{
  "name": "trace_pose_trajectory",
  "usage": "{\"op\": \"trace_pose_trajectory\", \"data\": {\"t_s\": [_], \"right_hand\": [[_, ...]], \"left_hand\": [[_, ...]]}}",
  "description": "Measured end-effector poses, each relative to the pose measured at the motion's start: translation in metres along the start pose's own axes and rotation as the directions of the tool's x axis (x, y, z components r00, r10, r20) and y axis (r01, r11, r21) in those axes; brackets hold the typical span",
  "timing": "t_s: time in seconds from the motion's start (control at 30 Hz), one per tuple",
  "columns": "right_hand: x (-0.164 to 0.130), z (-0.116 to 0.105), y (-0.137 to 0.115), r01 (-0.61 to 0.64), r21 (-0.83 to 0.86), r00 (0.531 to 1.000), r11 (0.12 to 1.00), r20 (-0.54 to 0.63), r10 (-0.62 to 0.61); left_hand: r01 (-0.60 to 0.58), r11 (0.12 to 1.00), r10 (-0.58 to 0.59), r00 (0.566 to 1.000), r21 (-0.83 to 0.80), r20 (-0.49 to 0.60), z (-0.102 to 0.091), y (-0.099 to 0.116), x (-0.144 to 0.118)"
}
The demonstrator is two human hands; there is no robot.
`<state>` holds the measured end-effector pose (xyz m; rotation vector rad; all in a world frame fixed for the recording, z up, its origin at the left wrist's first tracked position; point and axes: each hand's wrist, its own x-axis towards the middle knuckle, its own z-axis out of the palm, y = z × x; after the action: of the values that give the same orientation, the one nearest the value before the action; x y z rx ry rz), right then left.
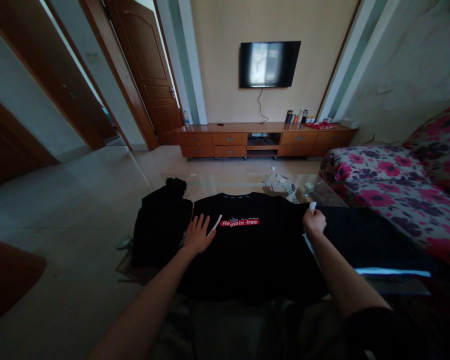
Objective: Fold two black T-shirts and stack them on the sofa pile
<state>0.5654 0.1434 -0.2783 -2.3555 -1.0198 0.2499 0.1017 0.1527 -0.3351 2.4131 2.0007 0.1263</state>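
Observation:
A black T-shirt [253, 255] with a red "Remain free" label lies spread flat on a glass coffee table [225, 182], chest side up. My left hand [198, 234] rests flat on its left shoulder area, fingers apart, next to a white strip [214, 225]. My right hand [314, 221] is closed on the shirt's right shoulder edge, pinching the fabric together with a small white piece.
A pile of black clothes [161, 225] lies at the table's left end. More dark cloth [371, 240] spreads to the right. A floral sofa [397, 185] stands right. Beyond are a wooden TV cabinet [264, 140], a wall TV [269, 64], crumpled wrappers [281, 184] and tiled floor [60, 225].

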Motion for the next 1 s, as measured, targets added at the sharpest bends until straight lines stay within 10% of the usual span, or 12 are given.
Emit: {"op": "trace_pose_trajectory", "data": {"t_s": [0.63,0.8,1.0], "right_hand": [[-0.018,0.001,0.003,0.33,-0.216,0.942,0.919,0.135,-0.306],[-0.056,0.005,-0.021,0.628,-0.349,0.778,0.696,0.278,-0.563],[-0.079,0.022,-0.028,0.767,-0.231,0.605,0.599,0.569,-0.556]], "left_hand": [[0.005,1.0,-0.005,1.0,0.001,0.009,0.005,-0.001,0.003],[0.0,1.0,0.0,1.0,-0.002,0.009,0.006,-0.001,0.002],[-0.002,1.0,0.002,1.0,-0.005,-0.001,0.004,-0.001,0.001]]}}
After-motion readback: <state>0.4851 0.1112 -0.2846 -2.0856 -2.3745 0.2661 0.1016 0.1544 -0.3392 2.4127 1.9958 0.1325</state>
